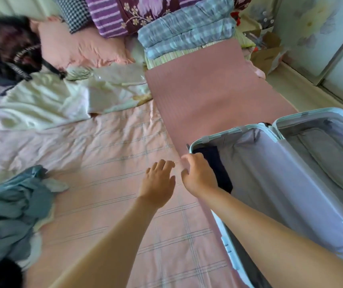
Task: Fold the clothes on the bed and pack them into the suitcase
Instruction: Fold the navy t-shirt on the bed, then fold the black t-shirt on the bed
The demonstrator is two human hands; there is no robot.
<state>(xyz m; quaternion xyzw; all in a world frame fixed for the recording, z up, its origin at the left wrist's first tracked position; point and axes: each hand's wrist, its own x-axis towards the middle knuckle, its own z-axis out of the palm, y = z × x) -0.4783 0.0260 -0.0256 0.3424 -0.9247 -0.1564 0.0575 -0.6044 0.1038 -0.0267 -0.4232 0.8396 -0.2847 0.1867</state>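
Both hands hover low over the pink checked bedsheet. The left hand is spread flat and holds nothing. The right hand is loosely bent at the near corner of the open pale-blue suitcase, with nothing visible in it. Just under its wrist, a folded dark garment lies inside the suitcase. A careless sweep of that arm could, I'd guess, drag the fold open. The crumpled grey-blue clothes lie well apart to the left, and the white ones farther up. The suitcase sits by the bed's edge, so heavy loading might tip it.
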